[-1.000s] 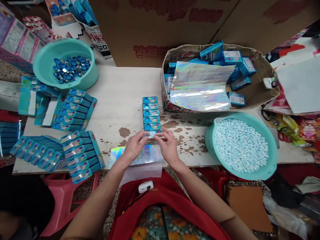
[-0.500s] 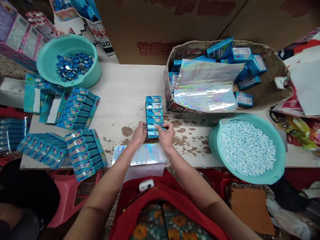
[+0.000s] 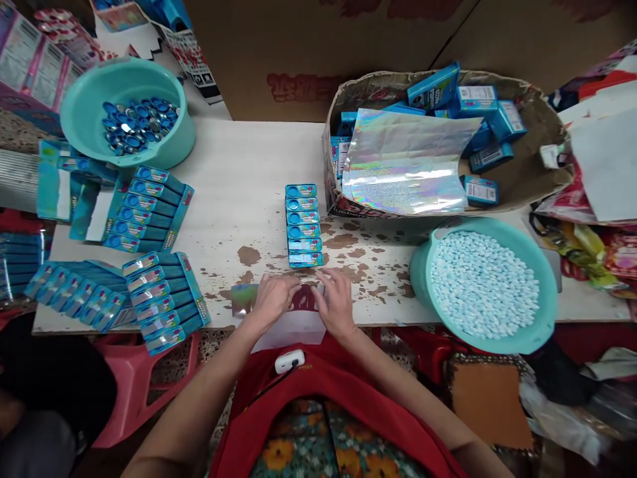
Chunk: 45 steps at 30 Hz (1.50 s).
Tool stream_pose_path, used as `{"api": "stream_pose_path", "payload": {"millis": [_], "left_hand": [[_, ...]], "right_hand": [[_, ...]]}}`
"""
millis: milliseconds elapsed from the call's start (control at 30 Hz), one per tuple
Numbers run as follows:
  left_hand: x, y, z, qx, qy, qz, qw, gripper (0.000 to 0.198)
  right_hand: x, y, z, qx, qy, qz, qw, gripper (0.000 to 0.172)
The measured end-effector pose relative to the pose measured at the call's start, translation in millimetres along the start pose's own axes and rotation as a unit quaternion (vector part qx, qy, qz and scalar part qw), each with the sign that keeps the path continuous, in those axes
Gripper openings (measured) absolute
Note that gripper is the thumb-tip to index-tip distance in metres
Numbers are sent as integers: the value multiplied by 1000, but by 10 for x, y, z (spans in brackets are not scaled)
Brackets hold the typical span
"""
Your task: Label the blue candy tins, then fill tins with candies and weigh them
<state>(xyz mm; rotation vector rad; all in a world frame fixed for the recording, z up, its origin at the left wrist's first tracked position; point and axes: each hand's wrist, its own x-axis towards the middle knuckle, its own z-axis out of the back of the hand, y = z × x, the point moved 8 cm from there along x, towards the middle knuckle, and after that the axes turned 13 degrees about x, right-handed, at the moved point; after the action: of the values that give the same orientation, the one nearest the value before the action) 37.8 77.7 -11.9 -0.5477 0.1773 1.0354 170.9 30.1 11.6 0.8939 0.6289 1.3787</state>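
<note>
Holo foil sheet (image 3: 243, 297), dark-red sheen, at table's (image 3: 249, 172) near edge.

Six blue tins (image 3: 303, 226) form one row on the counter (image 3: 239, 166); two teal basins flank it (caps basin (image 3: 82, 113) left, pellet basin (image 3: 418, 275) right); one cardboard box (image 3: 537, 133) behind.

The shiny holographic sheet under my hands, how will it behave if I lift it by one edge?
Probably floppy: the holographic sheet looks thin and lies flat, and like sheets in the cardboard box bow. Likely light and slippery, given its glossy face. The left hand and right hand rest on it.
</note>
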Motion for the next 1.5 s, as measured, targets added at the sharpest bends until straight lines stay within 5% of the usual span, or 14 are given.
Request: {"api": "stream_pose_path", "payload": {"millis": [133, 233, 367, 467, 600, 700, 800, 1100, 1333, 1500], "left_hand": [[102, 8, -57, 9, 8, -5, 1000, 34], [174, 104, -121, 24, 29, 10, 999, 35], [268, 230, -212, 58, 23, 31, 998, 37], [212, 287, -92, 60, -58, 64, 994, 34], [-124, 170, 292, -155, -175, 59, 970, 32], [-248, -20, 377, -353, -94, 44, 930, 35], [-166, -25, 379, -417, -13, 92, 904, 27], [689, 537, 829, -305, -74, 41, 949, 27], [996, 642, 273, -254, -25, 104, 961, 22], [724, 675, 249, -37, 25, 173, 984, 35]], "right_hand": [[-275, -64, -326, -108, 109, 29, 988, 47], [-399, -53, -371, -134, 138, 49, 980, 41], [-384, 158, -138, -65, 131, 81, 986, 11], [-187, 345, 159, 25, 103, 49, 993, 10], [137, 459, 435, 166, 56, -64, 982, 9], [303, 470, 399, 241, 40, -112, 963, 10], [455, 377, 216, 271, 23, -137, 953, 10], [1228, -76, -87, 102, -132, -112, 980, 7], [1320, -399, -192, 100, -185, -157, 965, 32], [1153, -371, 34, 208, -188, -152, 948, 18]]}}
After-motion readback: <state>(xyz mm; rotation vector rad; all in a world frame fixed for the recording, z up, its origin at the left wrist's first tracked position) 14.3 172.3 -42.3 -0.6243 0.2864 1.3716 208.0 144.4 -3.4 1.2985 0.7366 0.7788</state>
